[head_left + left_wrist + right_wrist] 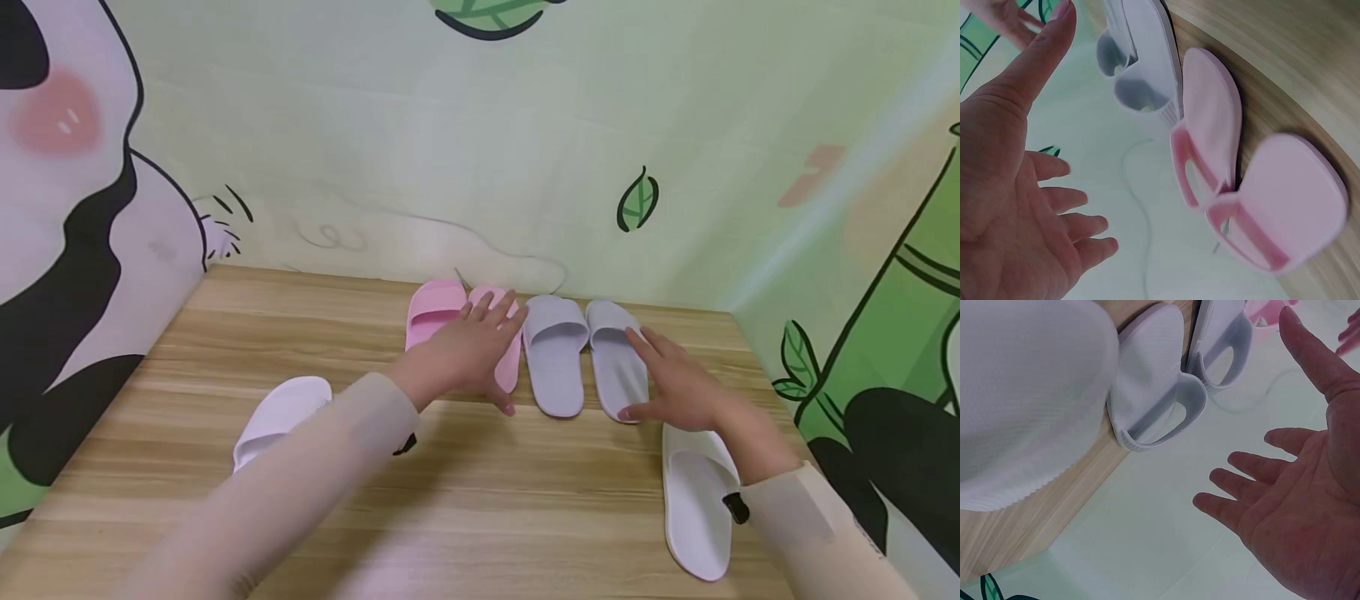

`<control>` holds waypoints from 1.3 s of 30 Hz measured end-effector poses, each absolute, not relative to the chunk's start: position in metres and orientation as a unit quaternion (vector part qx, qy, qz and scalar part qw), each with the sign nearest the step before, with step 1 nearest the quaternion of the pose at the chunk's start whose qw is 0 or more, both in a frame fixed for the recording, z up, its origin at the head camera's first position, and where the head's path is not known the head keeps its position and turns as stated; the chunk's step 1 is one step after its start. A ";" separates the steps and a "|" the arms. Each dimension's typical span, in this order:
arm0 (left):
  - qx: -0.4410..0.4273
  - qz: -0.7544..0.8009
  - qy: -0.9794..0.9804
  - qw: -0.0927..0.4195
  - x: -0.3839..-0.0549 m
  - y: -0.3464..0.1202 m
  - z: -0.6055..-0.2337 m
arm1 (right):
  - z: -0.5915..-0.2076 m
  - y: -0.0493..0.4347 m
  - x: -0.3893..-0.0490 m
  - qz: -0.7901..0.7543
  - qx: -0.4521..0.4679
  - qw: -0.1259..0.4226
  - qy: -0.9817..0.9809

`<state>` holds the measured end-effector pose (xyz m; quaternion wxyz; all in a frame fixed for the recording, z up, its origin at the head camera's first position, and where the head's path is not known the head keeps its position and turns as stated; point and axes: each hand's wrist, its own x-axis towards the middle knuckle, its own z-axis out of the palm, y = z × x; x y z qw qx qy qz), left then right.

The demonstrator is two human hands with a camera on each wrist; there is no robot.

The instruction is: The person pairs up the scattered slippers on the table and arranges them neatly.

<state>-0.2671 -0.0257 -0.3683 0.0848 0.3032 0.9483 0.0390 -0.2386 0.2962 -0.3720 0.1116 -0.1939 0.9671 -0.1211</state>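
My left hand (471, 348), fingers spread, hovers over the pair of pink slippers (435, 302) and partly hides them in the head view. The left wrist view shows a gap between that hand and the pink pair. Beside the pink pair stand two grey slippers (555, 367), toes toward the wall. With its fingers extended, my right hand (686, 385) is held above the right grey slipper (617, 358) and holds nothing. A white slipper (697, 517) lies below the right wrist. Another white slipper (281, 412) lies at left, partly covered by my left sleeve.
The slippers lie on a wood-grain surface (480, 517). Along its back edge rises a pale green wall (360, 150) with printed leaves. A panda print (67, 208) covers the left wall, and green bamboo (892, 325) is printed on the right one.
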 end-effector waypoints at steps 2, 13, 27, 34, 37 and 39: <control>0.299 0.041 0.949 0.088 -0.260 -0.038 -0.367 | -0.373 0.299 -0.233 -0.123 -0.192 0.108 0.968; 0.260 0.076 0.957 0.105 -0.226 -0.114 -0.379 | -0.377 0.313 -0.203 -0.134 -0.183 0.081 0.970; 0.206 0.132 0.967 0.075 -0.179 -0.207 -0.404 | -0.399 0.340 -0.175 -0.149 -0.118 0.113 0.975; 0.179 0.148 0.968 0.092 -0.163 -0.239 -0.420 | -0.413 0.353 -0.169 -0.131 -0.093 0.119 0.980; 0.167 0.157 0.968 0.103 -0.158 -0.247 -0.424 | -0.418 0.357 -0.167 -0.132 -0.085 0.121 0.980; 0.164 0.161 0.967 0.110 -0.155 -0.252 -0.426 | -0.421 0.359 -0.166 -0.134 -0.084 0.120 0.980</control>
